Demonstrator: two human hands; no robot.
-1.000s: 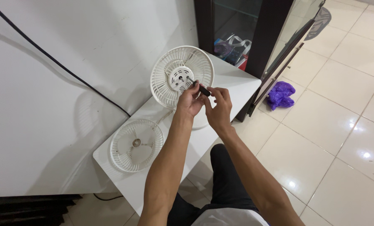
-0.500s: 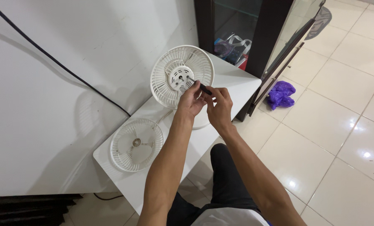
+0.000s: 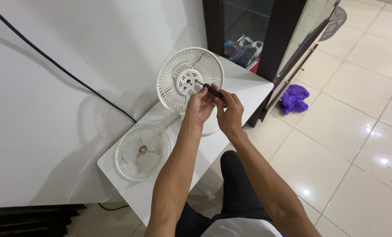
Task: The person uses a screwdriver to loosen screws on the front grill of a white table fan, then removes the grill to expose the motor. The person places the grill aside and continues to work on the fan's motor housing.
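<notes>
Rear fan guard [image 3: 190,79]: white moulded plastic, matt, ribbed. Centre hub plate [image 3: 188,82]: smooth white plastic with dark slots. Screwdriver [image 3: 210,90]: thin bright metal shank, black handle with slight sheen, held in both the left hand [image 3: 200,105] and right hand [image 3: 229,114]. Loose front grille [image 3: 143,152]: same matt white plastic. Table [image 3: 244,85]: smooth white laminate, low gloss. Floor tiles [image 3: 358,131]: cream ceramic, highly glossy. Bag [image 3: 294,98]: purple crinkled plastic film. Cable [image 3: 64,72]: black rubbery sheath.
</notes>
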